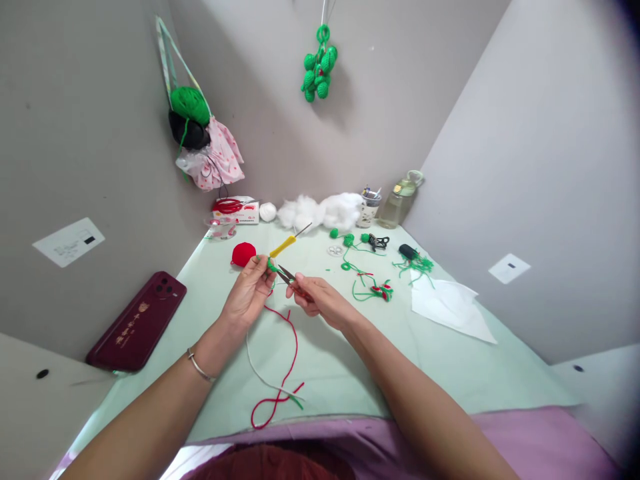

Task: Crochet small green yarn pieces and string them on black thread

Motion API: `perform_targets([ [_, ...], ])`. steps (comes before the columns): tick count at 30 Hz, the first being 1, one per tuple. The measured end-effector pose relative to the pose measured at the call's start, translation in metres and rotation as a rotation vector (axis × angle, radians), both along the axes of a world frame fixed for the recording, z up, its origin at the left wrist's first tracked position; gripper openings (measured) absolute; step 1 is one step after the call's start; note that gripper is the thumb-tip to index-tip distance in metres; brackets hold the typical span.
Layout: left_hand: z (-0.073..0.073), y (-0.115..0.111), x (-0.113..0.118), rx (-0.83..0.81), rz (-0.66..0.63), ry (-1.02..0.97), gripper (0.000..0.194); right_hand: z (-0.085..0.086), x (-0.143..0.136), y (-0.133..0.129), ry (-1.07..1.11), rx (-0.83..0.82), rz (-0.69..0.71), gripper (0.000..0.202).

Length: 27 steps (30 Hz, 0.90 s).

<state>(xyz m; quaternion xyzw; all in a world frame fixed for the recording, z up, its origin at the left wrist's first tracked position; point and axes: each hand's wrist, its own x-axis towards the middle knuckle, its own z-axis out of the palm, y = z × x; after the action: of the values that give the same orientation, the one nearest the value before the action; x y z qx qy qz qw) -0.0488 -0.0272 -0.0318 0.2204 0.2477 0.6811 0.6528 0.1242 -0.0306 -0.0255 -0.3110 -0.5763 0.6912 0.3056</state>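
My left hand (255,280) is closed, pinching a small green crocheted piece (272,265) between thumb and fingers. From my right hand (315,293), closed around their handles, scissors (287,273) point left, blades slightly apart, tips close beside the green piece. A crochet hook with a yellow handle (283,246) shows just beyond the left fingertips; I cannot tell whether it is held or lies on the table. Red yarn (296,337) and a white strand (255,367) trail below the hands toward the table's front edge. Behind the left hand sits a red yarn ball (244,254).
White stuffing (320,212), a cup of pens (369,209) and a water bottle (400,200) line the back. Green crocheted bits (349,240), a black clip (379,242) and white paper (450,310) lie at right. A maroon phone (137,321) leans at left.
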Motion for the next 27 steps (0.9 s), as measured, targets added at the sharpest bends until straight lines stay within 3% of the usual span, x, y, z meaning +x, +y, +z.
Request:
perform_targets([
  [22, -0.002, 0.001, 0.0, -0.027, 0.012, -0.031, 0.012, -0.005, 0.0, 0.002, -0.047, 0.064, -0.143, 0.049],
  [24, -0.002, 0.001, 0.0, -0.056, 0.004, -0.027, 0.012, -0.007, 0.006, 0.007, -0.213, 0.172, -0.247, 0.048],
  [27, -0.002, -0.002, 0.002, -0.094, -0.015, 0.0, 0.012, -0.011, 0.015, 0.013, -0.528, 0.473, -0.53, 0.033],
])
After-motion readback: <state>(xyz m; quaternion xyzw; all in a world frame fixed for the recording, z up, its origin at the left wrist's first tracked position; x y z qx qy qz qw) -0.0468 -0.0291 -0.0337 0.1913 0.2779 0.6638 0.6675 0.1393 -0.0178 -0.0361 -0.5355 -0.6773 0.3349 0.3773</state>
